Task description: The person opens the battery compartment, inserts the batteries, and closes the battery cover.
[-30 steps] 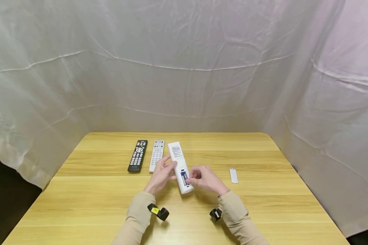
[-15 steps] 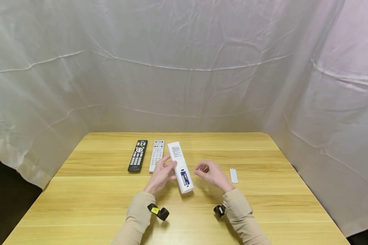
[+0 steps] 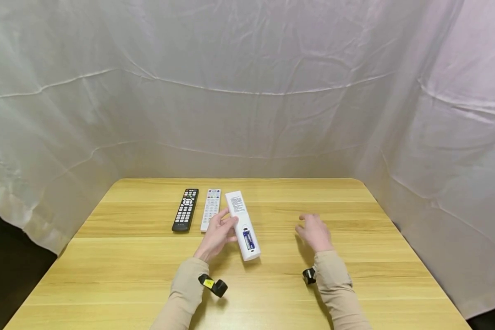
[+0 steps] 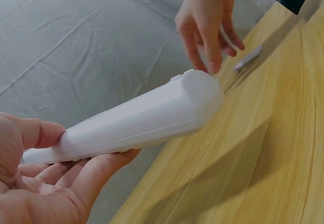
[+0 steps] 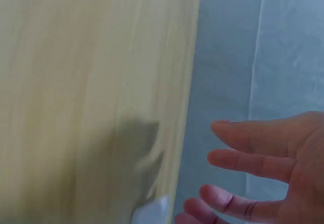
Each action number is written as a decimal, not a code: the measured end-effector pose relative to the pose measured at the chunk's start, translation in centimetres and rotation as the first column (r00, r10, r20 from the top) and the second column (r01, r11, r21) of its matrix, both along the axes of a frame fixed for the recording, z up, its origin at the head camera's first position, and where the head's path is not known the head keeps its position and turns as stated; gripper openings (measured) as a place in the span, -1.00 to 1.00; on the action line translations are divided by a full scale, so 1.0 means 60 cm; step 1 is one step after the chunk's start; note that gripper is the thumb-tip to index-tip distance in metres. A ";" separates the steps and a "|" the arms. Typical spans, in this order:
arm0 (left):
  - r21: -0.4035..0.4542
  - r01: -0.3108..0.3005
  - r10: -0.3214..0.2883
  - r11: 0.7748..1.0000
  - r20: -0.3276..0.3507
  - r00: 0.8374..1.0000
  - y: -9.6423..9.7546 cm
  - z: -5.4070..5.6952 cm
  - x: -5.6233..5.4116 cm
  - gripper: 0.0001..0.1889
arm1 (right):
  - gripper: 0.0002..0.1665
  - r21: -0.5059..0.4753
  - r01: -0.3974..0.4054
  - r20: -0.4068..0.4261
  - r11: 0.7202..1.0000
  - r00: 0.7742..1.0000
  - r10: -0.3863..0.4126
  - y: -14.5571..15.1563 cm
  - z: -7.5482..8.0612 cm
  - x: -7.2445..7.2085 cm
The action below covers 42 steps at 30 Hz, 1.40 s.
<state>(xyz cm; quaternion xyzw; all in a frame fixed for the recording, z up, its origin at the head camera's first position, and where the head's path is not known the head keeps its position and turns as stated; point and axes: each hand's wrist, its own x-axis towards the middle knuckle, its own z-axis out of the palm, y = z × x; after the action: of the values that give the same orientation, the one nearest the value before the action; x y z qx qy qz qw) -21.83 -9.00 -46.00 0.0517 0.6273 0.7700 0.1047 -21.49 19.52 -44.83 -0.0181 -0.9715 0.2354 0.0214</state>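
Note:
My left hand [image 3: 217, 236] grips a white remote control [image 3: 237, 213] by its sides, thumb on one edge and fingers beneath. Its back faces up, and two blue batteries [image 3: 249, 240] lie in the uncovered compartment at its near end. In the left wrist view the remote [image 4: 136, 115] is held tilted above the table. Off to the right, my right hand [image 3: 315, 233] is over the table with fingers apart and nothing in them. Below it lies the small white battery cover [image 5: 152, 211], seen also in the left wrist view but hidden by the hand in the head view.
A black remote control [image 3: 185, 210] and a second white remote control [image 3: 210, 208] lie face up side by side, left of the held one. The wooden table [image 3: 128, 275] ends at a pale curtain [image 3: 247, 128] behind and at the sides.
My right hand has left the batteries and moved right to above the battery cover, its fingers spreading. The left hand and the held remote have stayed put.

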 end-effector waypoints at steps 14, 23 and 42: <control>0.017 0.030 -0.030 0.999 -0.020 0.999 -0.003 0.001 0.003 -0.41 | -0.36 -0.017 0.053 0.109 0.998 0.993 -0.051 0.038 -0.007 -0.001; 0.004 0.004 -0.004 1.000 0.002 1.000 0.000 0.003 0.001 -0.43 | -0.43 -0.010 0.044 0.123 0.999 0.992 -0.042 0.045 -0.009 -0.004; 0.004 0.007 -0.007 1.000 0.006 1.000 -0.001 0.003 0.003 -0.43 | -0.48 -0.138 0.010 -0.003 0.990 1.000 -0.010 0.034 -0.012 -0.011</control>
<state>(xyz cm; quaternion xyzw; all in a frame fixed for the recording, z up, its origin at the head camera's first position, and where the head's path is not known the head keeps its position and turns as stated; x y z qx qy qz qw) -21.63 -9.07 -45.81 0.0518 0.6254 0.7709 0.1094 -22.16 21.54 -45.52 -0.0240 -0.9527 0.3020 0.0232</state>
